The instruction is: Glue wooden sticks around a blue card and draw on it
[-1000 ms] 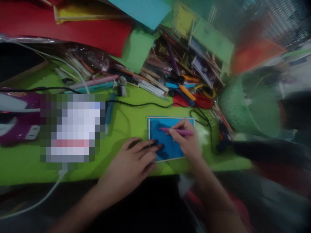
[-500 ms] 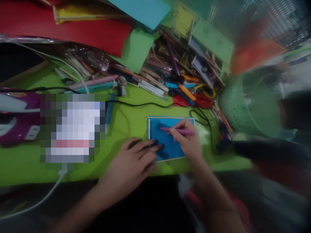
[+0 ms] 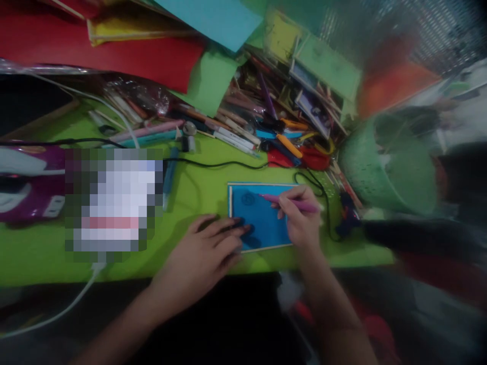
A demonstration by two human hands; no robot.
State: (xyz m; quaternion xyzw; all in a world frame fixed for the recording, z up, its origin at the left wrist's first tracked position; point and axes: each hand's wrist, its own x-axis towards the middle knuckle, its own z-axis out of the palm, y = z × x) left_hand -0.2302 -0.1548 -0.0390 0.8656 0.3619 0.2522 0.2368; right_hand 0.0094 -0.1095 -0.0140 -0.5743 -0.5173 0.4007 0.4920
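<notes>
A blue card (image 3: 258, 218) with a pale border lies on the lime-green table (image 3: 198, 187). My left hand (image 3: 207, 251) rests flat on the table, fingers stretched out, with the fingertips pressing the card's lower left corner. My right hand (image 3: 302, 218) is closed around a pink pen (image 3: 291, 203), whose tip points left over the card's upper part. A small dark circular mark (image 3: 248, 198) shows on the card near its top left.
A heap of pens, pencils, scissors and cards (image 3: 266, 121) fills the table's back. Red and coloured paper sheets (image 3: 114, 45) lie behind. A green perforated basket (image 3: 388, 162) stands at the right, a purple device (image 3: 26, 182) at the left, and a black cable (image 3: 213, 163) crosses between them.
My right hand with the pen has drawn back to the right, uncovering a small dark mark on the card. The left hand has stayed in place.
</notes>
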